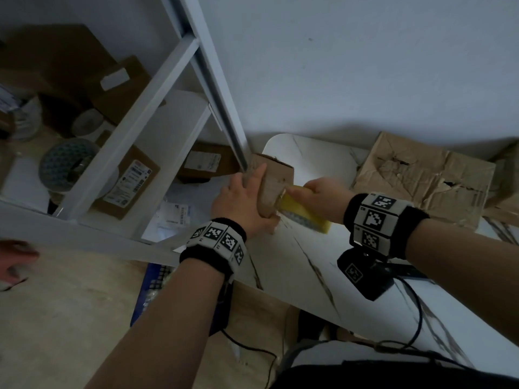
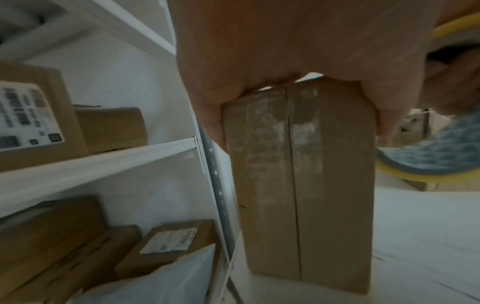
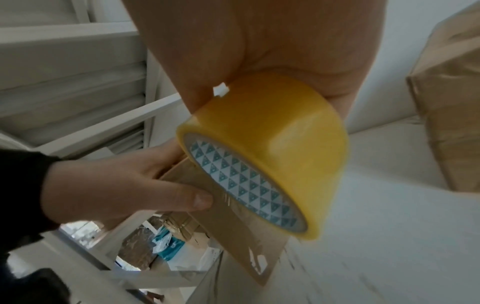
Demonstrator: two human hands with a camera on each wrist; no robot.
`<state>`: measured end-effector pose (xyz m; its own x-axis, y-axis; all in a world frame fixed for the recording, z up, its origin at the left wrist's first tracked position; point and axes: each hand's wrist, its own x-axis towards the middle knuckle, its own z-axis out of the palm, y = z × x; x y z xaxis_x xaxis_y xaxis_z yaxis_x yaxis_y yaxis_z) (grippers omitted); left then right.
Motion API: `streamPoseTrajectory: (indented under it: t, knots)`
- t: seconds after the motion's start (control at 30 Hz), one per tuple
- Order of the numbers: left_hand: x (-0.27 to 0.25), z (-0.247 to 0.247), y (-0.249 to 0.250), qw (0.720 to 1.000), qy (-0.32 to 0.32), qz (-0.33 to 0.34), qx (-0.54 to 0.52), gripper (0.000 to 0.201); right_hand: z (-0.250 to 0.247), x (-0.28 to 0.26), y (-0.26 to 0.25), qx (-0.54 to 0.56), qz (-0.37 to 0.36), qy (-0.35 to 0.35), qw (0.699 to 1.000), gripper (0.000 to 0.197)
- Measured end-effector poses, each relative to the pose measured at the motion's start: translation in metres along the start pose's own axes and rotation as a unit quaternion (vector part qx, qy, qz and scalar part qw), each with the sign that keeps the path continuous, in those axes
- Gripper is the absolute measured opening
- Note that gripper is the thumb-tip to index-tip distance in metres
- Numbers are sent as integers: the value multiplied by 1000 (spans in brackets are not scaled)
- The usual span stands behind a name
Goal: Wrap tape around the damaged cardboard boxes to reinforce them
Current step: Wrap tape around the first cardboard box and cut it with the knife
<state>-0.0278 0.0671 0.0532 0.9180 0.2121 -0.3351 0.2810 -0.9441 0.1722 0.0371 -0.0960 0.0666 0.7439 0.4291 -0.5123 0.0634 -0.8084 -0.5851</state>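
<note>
A small brown cardboard box (image 1: 278, 175) stands upright on the left end of the white marble table (image 1: 323, 262). My left hand (image 1: 250, 195) grips it from the side, fingers on one face and thumb on the other. In the left wrist view the box (image 2: 301, 185) shows a centre seam with old tape marks. My right hand (image 1: 317, 192) holds a yellow tape roll (image 1: 304, 213) pressed close against the box. In the right wrist view a strip of tape (image 3: 241, 230) runs from the roll (image 3: 272, 139) onto the box, beside my left thumb (image 3: 182, 197).
A large crumpled, torn cardboard box (image 1: 421, 178) lies at the table's back right. A white metal shelf rack (image 1: 157, 108) at the left holds labelled boxes (image 1: 126, 186) and a tape roll (image 1: 67, 164). A cable (image 1: 415, 318) crosses the table's near edge.
</note>
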Motion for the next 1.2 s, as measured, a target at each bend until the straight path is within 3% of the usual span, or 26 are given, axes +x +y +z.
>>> streamPoseTrajectory:
  t: [0.17, 0.37, 0.57, 0.7, 0.8, 0.9, 1.07, 1.2]
  knots:
    - [8, -9, 4, 995, -50, 84, 22, 118, 8, -16, 14, 87, 48, -46, 994, 47]
    - [15, -8, 23, 991, -63, 60, 97, 112, 15, -21, 12, 64, 9, -36, 997, 60]
    - [17, -15, 20, 993, -79, 61, 61, 109, 20, -24, 20, 96, -13, 1, 995, 57]
    - [12, -9, 21, 996, -60, 70, 20, 107, 23, -24, 46, 132, -3, 68, 989, 49]
    - [9, -5, 21, 993, -41, 110, 14, 101, 20, -25, 74, -1, 56, 55, 997, 36]
    - [8, -3, 20, 989, -18, 143, 23, 99, 17, -34, 99, -175, 109, -27, 978, 35]
    - [6, -5, 32, 980, -50, 192, 16, 102, 23, -49, 124, -261, 122, -79, 954, 60]
    - [3, -5, 44, 974, -86, 209, 16, 99, 31, -53, 130, -336, 122, -64, 932, 42]
